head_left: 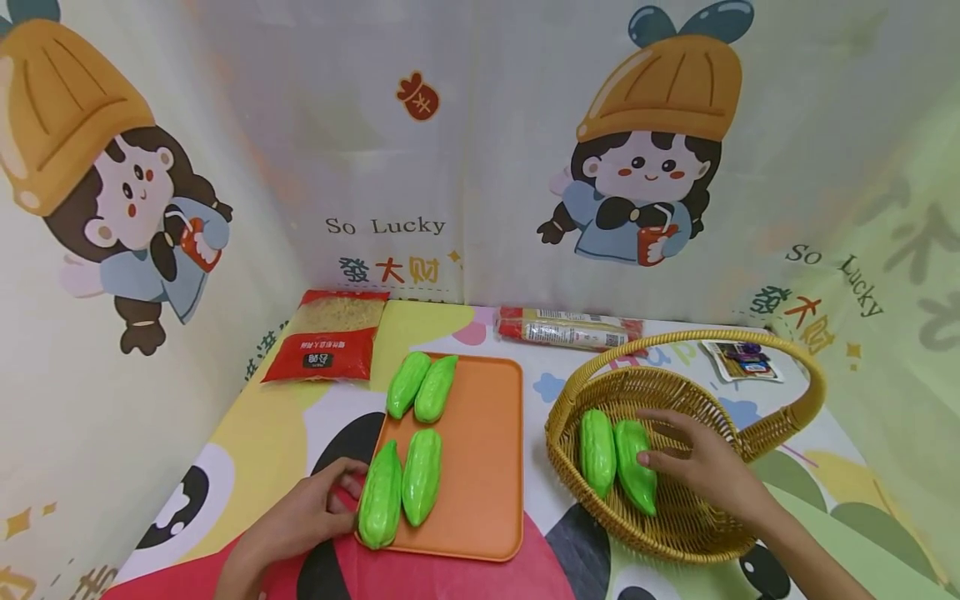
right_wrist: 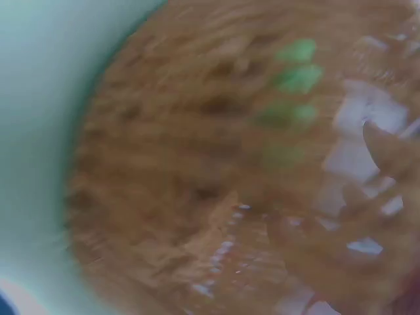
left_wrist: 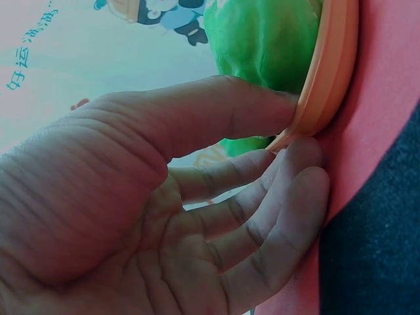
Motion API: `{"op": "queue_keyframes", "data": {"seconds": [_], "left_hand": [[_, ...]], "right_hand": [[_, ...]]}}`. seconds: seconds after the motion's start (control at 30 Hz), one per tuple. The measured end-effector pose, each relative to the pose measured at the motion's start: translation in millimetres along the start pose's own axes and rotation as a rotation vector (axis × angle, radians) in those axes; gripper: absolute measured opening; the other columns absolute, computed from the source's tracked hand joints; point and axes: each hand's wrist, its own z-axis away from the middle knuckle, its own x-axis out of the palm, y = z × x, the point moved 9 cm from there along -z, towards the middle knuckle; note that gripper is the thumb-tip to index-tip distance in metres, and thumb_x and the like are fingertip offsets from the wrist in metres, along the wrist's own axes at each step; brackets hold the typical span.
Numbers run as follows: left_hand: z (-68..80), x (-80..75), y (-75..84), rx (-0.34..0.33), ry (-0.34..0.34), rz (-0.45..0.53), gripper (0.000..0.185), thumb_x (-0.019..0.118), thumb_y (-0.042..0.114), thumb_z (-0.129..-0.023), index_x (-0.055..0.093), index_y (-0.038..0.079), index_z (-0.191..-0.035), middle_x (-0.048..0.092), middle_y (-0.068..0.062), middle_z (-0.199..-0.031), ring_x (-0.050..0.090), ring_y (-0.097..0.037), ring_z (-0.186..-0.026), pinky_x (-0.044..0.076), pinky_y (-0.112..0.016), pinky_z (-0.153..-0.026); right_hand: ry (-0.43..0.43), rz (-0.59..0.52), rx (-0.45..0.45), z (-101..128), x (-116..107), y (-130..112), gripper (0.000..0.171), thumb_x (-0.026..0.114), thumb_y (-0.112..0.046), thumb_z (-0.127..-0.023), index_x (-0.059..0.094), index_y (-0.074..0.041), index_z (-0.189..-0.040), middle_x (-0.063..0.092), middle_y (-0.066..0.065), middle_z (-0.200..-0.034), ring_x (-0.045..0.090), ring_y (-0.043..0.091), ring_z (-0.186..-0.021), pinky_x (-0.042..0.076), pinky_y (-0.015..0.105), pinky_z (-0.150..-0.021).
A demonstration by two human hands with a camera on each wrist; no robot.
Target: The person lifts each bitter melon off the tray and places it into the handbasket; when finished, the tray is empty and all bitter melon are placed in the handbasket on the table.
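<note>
My left hand (head_left: 311,508) is at the left edge of the orange tray (head_left: 483,467). In the left wrist view its thumb and fingertips pinch the tray's rim, beside a green ridged gourd (left_wrist: 266,42). Two gourds lie on the tray's near part, a left one (head_left: 381,500) and a right one (head_left: 422,475); a further pair (head_left: 435,390) lies at its far left. My right hand (head_left: 697,462) reaches into the wicker basket (head_left: 690,533), thumb and fingers spread beside a gourd (head_left: 634,462). Another gourd (head_left: 597,450) lies left of that one. The right wrist view is blurred.
A red bag of dry food (head_left: 326,342) stands at the back left. Long red-ended packs (head_left: 570,329) lie along the back wall. Behind the basket's raised handle (head_left: 813,383) is a small flat packet (head_left: 742,361). Printed cloth covers walls and table.
</note>
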Motion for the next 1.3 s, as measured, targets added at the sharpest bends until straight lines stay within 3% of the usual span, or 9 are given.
{"op": "queue_keyframes", "data": {"seconds": [0.13,0.27,0.37,0.5,0.67,0.8,1.0,1.13,1.3], "left_hand": [[-1.0,2.0,-2.1,-0.001,-0.01,-0.011,0.057,0.077,0.009,-0.082,0.048,-0.003,-0.13,0.057,-0.007,-0.1,0.061,-0.02,-0.078,0.052,-0.028,-0.066],[-2.3,1.5,-1.3,-0.002,-0.004,-0.031,0.057,0.077,0.01,-0.081,0.048,-0.004,-0.129,0.057,-0.006,-0.099,0.061,-0.02,-0.078,0.052,-0.028,-0.066],[-2.7,1.1,-1.3,-0.006,0.004,-0.037,0.057,0.077,0.01,-0.081,0.048,-0.004,-0.129,0.057,-0.006,-0.099,0.061,-0.019,-0.077,0.052,-0.028,-0.067],[-2.0,1.1,-0.8,0.001,0.006,-0.034,0.057,0.077,0.008,-0.081,0.048,-0.004,-0.129,0.057,-0.006,-0.099,0.061,-0.018,-0.076,0.052,-0.028,-0.066],[-0.4,1.3,-0.2,0.009,0.001,-0.01,0.058,0.077,0.007,-0.081,0.047,-0.005,-0.13,0.057,-0.007,-0.099,0.06,-0.019,-0.077,0.051,-0.028,-0.066],[-0.3,1.1,-0.2,0.004,-0.001,-0.001,0.059,0.077,0.007,-0.082,0.047,-0.005,-0.131,0.057,-0.007,-0.099,0.06,-0.02,-0.078,0.051,-0.028,-0.066],[-1.0,1.2,-0.2,-0.003,-0.01,-0.01,0.057,0.076,0.009,-0.083,0.047,-0.005,-0.13,0.057,-0.007,-0.1,0.061,-0.02,-0.078,0.052,-0.028,-0.067],[-1.2,1.1,0.0,-0.008,-0.008,-0.013,0.057,0.076,0.01,-0.083,0.047,-0.005,-0.13,0.057,-0.007,-0.1,0.061,-0.02,-0.078,0.052,-0.028,-0.066],[-1.3,0.2,0.3,-0.008,-0.003,-0.018,0.058,0.076,0.01,-0.082,0.047,-0.005,-0.13,0.057,-0.006,-0.1,0.061,-0.021,-0.078,0.052,-0.029,-0.066]], "right_hand": [[0.029,-0.007,-0.037,12,4,-44,0.053,0.076,-0.024,-0.088,0.056,-0.013,-0.136,0.057,0.01,-0.133,0.057,0.032,-0.118,0.053,0.038,-0.086],[-0.019,-0.096,-0.117,22,23,-94,0.049,0.077,-0.022,-0.087,0.059,-0.02,-0.133,0.057,0.002,-0.133,0.057,0.019,-0.118,0.054,0.032,-0.085],[-0.092,-0.191,-0.146,24,46,-122,0.048,0.075,-0.022,-0.089,0.058,-0.025,-0.134,0.054,-0.001,-0.137,0.054,0.018,-0.122,0.053,0.033,-0.087],[-0.143,-0.288,-0.133,19,78,-141,0.051,0.075,-0.026,-0.089,0.056,-0.031,-0.136,0.049,-0.003,-0.141,0.048,0.019,-0.129,0.05,0.035,-0.092],[-0.155,-0.394,-0.162,-3,118,-148,0.054,0.076,-0.026,-0.089,0.054,-0.03,-0.138,0.047,-0.003,-0.142,0.048,0.022,-0.13,0.049,0.039,-0.094],[-0.191,-0.471,-0.086,-32,149,-135,0.055,0.077,-0.026,-0.088,0.054,-0.03,-0.138,0.045,-0.002,-0.144,0.045,0.029,-0.133,0.047,0.046,-0.096],[-0.17,-0.429,-0.031,-65,184,-116,0.058,0.079,-0.026,-0.086,0.055,-0.025,-0.139,0.042,0.003,-0.148,0.046,0.036,-0.132,0.048,0.05,-0.093],[-0.169,-0.409,-0.046,-73,202,-116,0.059,0.081,-0.026,-0.084,0.057,-0.021,-0.138,0.045,0.006,-0.145,0.048,0.04,-0.129,0.045,0.052,-0.097],[-0.164,-0.365,-0.052,-79,213,-119,0.057,0.082,-0.027,-0.083,0.06,-0.025,-0.135,0.05,0.003,-0.142,0.053,0.036,-0.125,0.043,0.051,-0.098]]}}
